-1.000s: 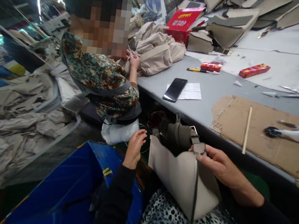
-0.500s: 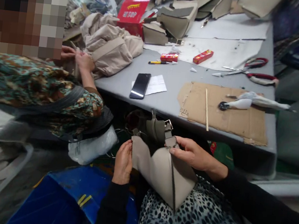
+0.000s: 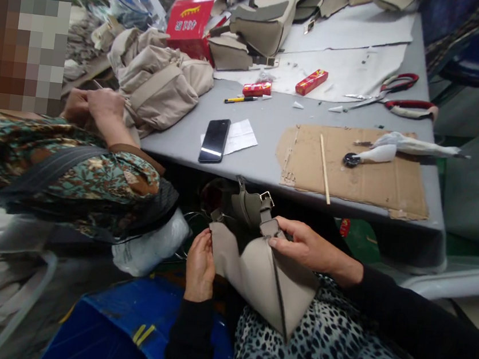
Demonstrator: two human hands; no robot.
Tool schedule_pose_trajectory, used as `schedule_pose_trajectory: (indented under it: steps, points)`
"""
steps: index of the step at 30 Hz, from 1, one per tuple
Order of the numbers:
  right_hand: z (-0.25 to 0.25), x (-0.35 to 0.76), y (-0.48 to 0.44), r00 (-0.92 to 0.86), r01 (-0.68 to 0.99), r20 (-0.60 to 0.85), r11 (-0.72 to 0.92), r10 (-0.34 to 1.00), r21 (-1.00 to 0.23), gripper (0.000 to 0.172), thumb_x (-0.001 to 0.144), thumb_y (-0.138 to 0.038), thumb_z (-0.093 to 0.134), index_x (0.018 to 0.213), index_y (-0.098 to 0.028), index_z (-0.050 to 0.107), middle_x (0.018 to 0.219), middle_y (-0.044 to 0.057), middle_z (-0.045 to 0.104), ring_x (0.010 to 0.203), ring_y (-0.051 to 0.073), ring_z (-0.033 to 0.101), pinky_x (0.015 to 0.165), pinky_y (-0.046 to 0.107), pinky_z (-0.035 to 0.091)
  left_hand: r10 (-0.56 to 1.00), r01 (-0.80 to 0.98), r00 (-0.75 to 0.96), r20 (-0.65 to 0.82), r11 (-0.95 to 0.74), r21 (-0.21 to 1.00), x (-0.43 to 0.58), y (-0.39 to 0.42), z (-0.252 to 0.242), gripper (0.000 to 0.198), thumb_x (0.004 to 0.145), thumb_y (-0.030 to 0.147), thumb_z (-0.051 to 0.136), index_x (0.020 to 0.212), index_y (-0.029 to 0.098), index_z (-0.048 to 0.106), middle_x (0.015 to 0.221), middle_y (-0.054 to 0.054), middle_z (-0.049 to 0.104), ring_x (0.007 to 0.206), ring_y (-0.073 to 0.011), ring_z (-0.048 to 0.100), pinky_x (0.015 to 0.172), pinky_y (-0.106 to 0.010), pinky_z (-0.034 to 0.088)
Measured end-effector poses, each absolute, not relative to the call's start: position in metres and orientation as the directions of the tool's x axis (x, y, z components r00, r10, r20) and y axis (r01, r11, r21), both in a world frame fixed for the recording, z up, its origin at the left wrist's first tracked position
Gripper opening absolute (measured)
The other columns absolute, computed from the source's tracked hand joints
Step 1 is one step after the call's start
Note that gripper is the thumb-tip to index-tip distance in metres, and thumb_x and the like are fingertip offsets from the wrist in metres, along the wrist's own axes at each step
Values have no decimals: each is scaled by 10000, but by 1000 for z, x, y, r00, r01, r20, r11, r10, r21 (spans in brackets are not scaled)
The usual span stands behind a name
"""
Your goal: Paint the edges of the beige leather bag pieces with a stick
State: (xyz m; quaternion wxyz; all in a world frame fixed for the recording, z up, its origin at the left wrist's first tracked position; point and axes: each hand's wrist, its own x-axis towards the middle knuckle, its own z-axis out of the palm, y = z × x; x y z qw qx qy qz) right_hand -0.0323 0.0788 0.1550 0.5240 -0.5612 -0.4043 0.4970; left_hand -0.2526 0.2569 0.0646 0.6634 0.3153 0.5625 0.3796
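A beige handbag [image 3: 254, 273] with dark edging rests tilted on my lap, its top side caved in at the middle. My right hand [image 3: 301, 244] pinches its upper right corner, beside a strap tab and a metal buckle [image 3: 266, 197]. At the opposite upper corner, my left hand [image 3: 201, 264] grips the bag's edge, fingertips partly hidden behind it. A darker grey-green part with a strap [image 3: 247, 209] stands up on the far side of the bag, below the table's edge.
On the grey table [image 3: 264, 153] lie a phone [image 3: 214, 140], scissors [image 3: 383, 92], cardboard [image 3: 302, 163] with a stick [image 3: 325, 169], a white bottle [image 3: 376, 153] and red boxes [image 3: 311, 82]. More bags [image 3: 263, 24] are piled behind. A co-worker's hands [image 3: 105, 106] are at left; a blue bin [image 3: 120, 316] stands below.
The view has shifted slightly, so the table's things sit further left. Both my hands keep their hold on the handbag. The co-worker's hands and arm have moved.
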Motion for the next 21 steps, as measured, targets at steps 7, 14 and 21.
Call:
schedule_pose_trajectory:
  steps: [7,14,21]
  points:
    - [152,-33,80,182,-5,-81,-82,980,-997,129,906,-310,574,894,-181,577,845,-7,514,783,159,465,721,291,393,866,-122,96,-490,499,858,-256,257,60,133,838,87,643,904,173,719,945,-40,741,875,-120,697,974,-248,507]
    - [152,-34,79,173,49,-42,-51,984,-997,133,921,-313,561,871,-191,551,840,-5,509,777,159,468,724,290,396,870,-97,121,-478,490,866,-259,259,57,133,825,103,658,920,182,707,944,-33,735,930,-124,704,981,-236,506]
    - [148,-37,79,167,37,-47,-54,985,-998,166,926,-324,571,839,-201,503,820,-20,466,767,148,437,709,278,374,869,-92,116,-480,491,866,-258,260,58,137,831,93,646,923,177,704,967,-45,737,928,-125,706,969,-235,518]
